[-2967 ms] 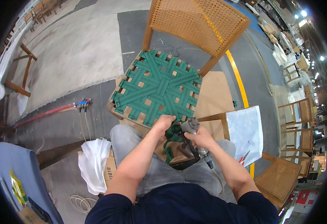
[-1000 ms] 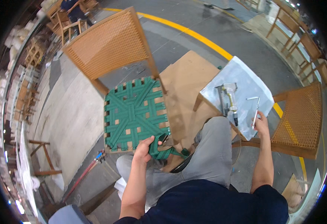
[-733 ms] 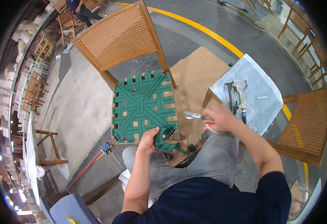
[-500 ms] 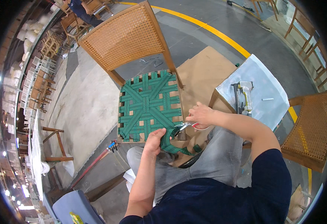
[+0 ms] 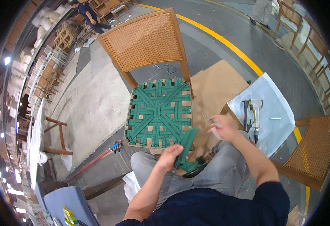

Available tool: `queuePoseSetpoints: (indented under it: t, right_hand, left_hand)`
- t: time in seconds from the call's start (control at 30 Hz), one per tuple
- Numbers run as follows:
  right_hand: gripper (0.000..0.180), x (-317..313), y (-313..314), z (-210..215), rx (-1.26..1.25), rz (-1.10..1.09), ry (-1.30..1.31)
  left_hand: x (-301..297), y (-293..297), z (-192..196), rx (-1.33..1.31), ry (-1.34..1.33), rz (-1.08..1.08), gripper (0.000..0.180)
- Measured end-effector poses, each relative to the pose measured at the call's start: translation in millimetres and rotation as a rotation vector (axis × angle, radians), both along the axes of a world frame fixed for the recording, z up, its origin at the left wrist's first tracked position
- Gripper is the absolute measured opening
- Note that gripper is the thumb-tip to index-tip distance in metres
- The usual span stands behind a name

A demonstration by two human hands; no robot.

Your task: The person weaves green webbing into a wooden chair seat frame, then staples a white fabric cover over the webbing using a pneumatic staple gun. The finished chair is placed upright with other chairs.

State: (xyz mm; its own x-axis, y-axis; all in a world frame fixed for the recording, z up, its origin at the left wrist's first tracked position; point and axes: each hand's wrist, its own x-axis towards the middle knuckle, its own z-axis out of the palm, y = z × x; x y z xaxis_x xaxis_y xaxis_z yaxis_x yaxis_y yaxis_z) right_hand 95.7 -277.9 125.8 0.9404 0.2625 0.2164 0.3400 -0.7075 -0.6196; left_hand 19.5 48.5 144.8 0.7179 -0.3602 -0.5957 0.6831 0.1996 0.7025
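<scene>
While the strap [image 5: 188, 142] points forward, just off the near right of the seat [image 5: 157, 111], left hand [image 5: 169, 157], nearer, pinches it; right hand [image 5: 227, 128] curls round blurred scissors [image 5: 216, 123].

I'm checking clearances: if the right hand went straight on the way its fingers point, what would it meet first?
Probably the green strap held by the left hand, since the right hand points leftward toward it; depth is unclear.
</scene>
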Motion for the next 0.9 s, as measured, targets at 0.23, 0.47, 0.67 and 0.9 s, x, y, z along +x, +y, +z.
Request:
queuePoseSetpoints:
  t: [0.23,0.47,0.67,0.9]
  right_hand:
    - [0.051,-119.1,-192.9,-7.4,-0.008,-1.074,-0.111]
    - [0.053,-134.4,-215.4,-49.2,-0.396,-1.183,0.349]
    - [0.048,-98.9,-178.4,-45.4,-0.455,-0.943,-0.047]
    - [0.033,-26.8,-112.2,-20.8,-0.078,-0.518,-0.077]
  left_hand:
    - [-2.6,2.7,-71.8,0.086,0.526,0.502,0.086]
    - [34.1,11.5,-101.8,-0.158,0.355,0.963,0.068]
    - [0.5,-45.7,-125.3,-0.114,0.357,0.862,0.101]
    - [-39.0,-66.3,-68.3,-0.217,0.278,-0.013,0.066]
